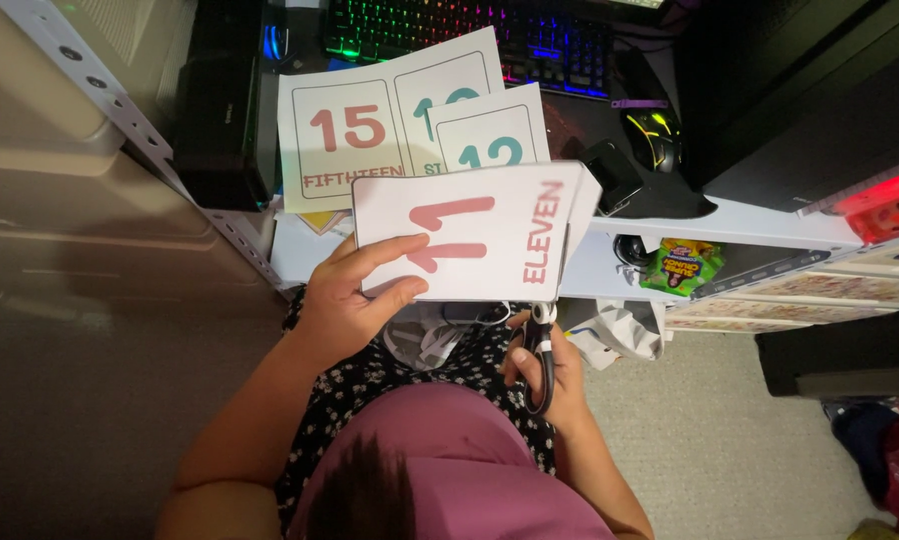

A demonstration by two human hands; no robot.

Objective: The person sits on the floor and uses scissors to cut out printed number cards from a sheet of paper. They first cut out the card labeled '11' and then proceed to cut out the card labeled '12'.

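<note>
Cutting step: left hand [342, 305] grips the number card [470, 235] at the surface's [760, 222] front edge, right hand [548, 372] closed on scissors [542, 345]; next cut needs blade alignment.

white number card [470, 235], green snack packet [681, 266]

The room was dim, and the floor [90, 400] lay in shadow. The white card [470, 235] was bright. The keyboard [470, 35] glowed in colours. Edges were bent by the lens.
</note>
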